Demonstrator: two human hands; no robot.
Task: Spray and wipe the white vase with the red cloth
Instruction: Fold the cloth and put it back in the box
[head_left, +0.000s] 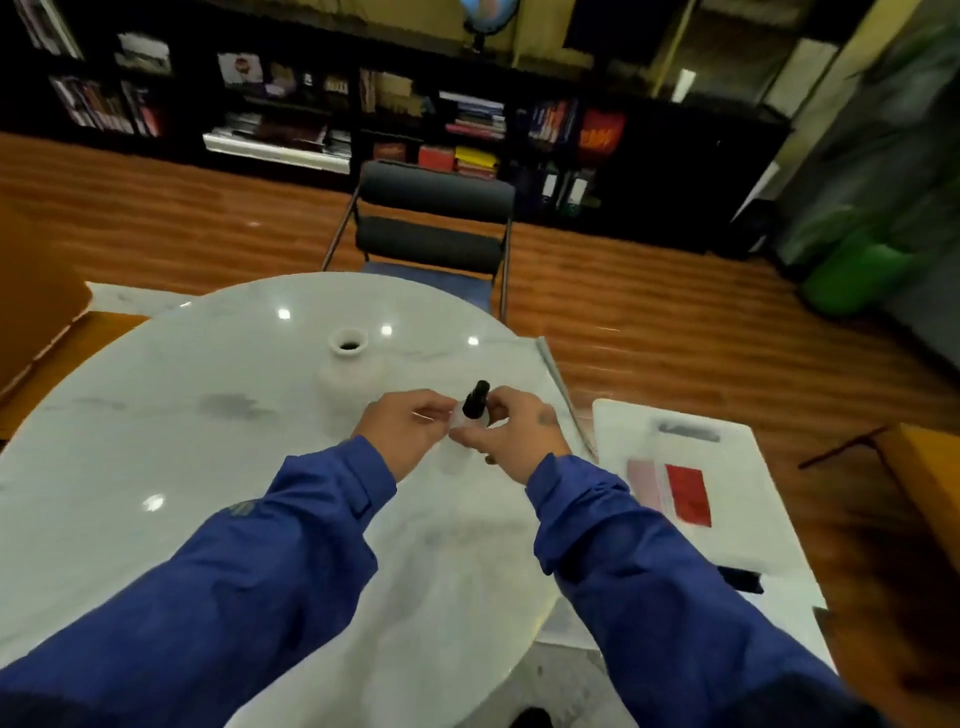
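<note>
Your blue jacket sleeves (291, 545) come in low, and both hands meet over the round white marble table (156, 441). Left hand (400, 431): fingers curled, pinching the small translucent spray bottle with the black nozzle (475, 401) at its shoulder. Right hand (514, 431): fingers curled round the same bottle from the other side, up by the nozzle; motion blur hides the exact finger placement. The bottle stands roughly upright. The white ceramic vase (350, 364) stands upright on the table just beyond your left hand, not touched. The red cloth (688, 493) lies flat on the white board (737, 530) to your right, well apart from both hands, with a pink sheet (643, 480) beside it. A black chair (434, 218) stands at the table's far edge.
</note>
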